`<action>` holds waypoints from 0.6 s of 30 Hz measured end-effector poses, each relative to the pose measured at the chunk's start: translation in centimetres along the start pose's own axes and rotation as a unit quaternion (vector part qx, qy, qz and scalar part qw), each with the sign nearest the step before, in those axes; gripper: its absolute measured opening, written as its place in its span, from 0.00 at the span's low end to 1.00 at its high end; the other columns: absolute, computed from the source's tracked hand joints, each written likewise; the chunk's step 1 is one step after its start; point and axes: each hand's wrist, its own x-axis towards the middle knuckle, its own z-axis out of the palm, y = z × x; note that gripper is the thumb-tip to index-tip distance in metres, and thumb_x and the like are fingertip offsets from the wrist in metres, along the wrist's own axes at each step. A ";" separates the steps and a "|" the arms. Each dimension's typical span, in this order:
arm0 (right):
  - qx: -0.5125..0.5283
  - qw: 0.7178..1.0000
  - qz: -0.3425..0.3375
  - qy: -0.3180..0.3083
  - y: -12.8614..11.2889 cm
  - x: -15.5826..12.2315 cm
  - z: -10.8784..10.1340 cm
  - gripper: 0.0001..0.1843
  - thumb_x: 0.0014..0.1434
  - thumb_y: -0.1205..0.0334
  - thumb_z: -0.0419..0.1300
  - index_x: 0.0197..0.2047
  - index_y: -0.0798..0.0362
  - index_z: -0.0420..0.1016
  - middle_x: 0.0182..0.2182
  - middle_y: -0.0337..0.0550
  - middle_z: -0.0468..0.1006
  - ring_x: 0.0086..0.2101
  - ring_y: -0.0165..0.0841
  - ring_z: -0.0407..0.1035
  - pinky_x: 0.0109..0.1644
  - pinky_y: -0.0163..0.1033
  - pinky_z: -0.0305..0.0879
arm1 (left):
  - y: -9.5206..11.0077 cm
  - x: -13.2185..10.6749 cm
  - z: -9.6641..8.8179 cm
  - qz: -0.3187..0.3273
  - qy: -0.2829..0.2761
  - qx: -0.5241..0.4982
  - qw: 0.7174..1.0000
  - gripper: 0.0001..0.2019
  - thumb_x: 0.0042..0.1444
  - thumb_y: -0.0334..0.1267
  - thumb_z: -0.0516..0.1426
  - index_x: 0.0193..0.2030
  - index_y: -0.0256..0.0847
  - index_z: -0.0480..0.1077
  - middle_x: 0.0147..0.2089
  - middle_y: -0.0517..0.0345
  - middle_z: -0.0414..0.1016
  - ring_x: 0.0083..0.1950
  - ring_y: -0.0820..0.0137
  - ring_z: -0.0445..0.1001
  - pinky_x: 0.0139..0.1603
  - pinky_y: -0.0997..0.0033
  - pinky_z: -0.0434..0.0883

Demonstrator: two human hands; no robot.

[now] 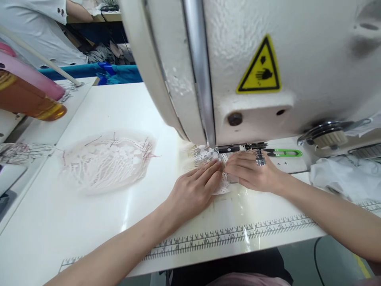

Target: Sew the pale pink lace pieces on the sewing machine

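Observation:
A small piece of white lace [222, 184] lies on the white table under the head of a big cream sewing machine [253, 67]. My left hand [195, 190] rests flat on the lace, fingers stretched toward the needle area. My right hand [251, 172] lies flat on the lace's right side, fingers together and pointing left, their tips close to my left fingertips. The presser foot [260, 158] stands just above my right hand. A stack of finished lace pieces [107, 161] with loose red threads lies to the left.
Green thread snips [282, 152] lie behind my right hand. A ruler strip [226, 236] runs along the table's front edge. White cloth [345, 174] is bunched at the right. A brown and a pink bottle [29, 93] lean in at far left. A person in white [38, 28] stands behind.

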 end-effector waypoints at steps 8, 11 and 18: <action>0.013 0.997 -0.021 -0.071 -1.1 -0.8 1.3 0.10 0.63 0.73 0.54 0.41 0.52 0.74 0.38 0.38 0.80 0.44 0.30 0.72 0.43 0.36 0.73 | -0.3 -0.3 -0.3 -0.036 0.016 0.020 0.999 0.07 0.62 0.35 0.52 0.37 0.34 0.68 0.51 0.42 0.77 0.50 0.61 0.78 0.45 0.66 0.79; 0.011 0.998 -0.008 -0.066 -1.6 -0.6 1.7 0.11 0.63 0.73 0.53 0.41 0.52 0.75 0.38 0.39 0.80 0.43 0.31 0.72 0.43 0.37 0.73 | -0.5 -0.3 -0.2 -0.058 0.012 0.029 0.998 0.05 0.58 0.31 0.52 0.38 0.35 0.68 0.52 0.44 0.77 0.49 0.61 0.78 0.43 0.66 0.80; 0.011 0.999 0.006 -0.052 -1.6 -0.5 2.2 0.11 0.62 0.74 0.55 0.41 0.52 0.75 0.39 0.38 0.80 0.43 0.30 0.72 0.44 0.37 0.72 | -0.7 -0.4 -0.1 -0.078 0.000 0.040 0.996 0.09 0.53 0.27 0.52 0.41 0.33 0.68 0.53 0.43 0.76 0.50 0.60 0.78 0.44 0.66 0.79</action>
